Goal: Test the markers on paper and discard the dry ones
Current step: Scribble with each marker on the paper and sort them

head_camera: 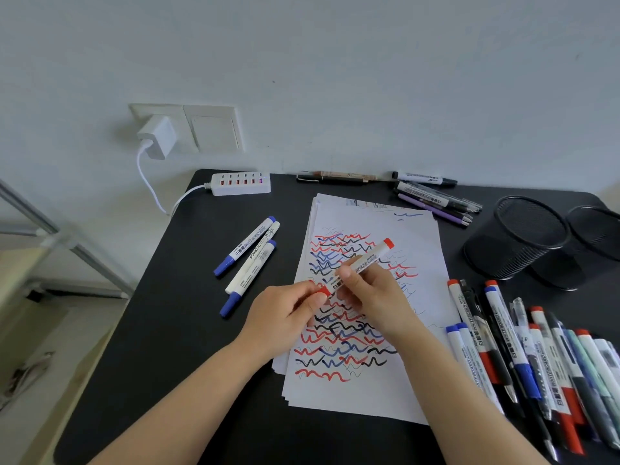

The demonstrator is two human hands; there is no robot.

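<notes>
Two hands meet over the paper (369, 391), a stack of scribbled sheets lying mid-counter (188, 364). The right hand (372, 297) is curled round the barrel of a red whiteboard marker (364, 263), which slants up toward the far right, while the left hand (285, 313) pinches the marker's red cap (323, 290) at its near end. Three markers (250, 260) lie left of the paper, and a large pile of markers and pens (536, 357) lies to its right. Two black mesh cups (530, 236) lie tipped at far right.
</notes>
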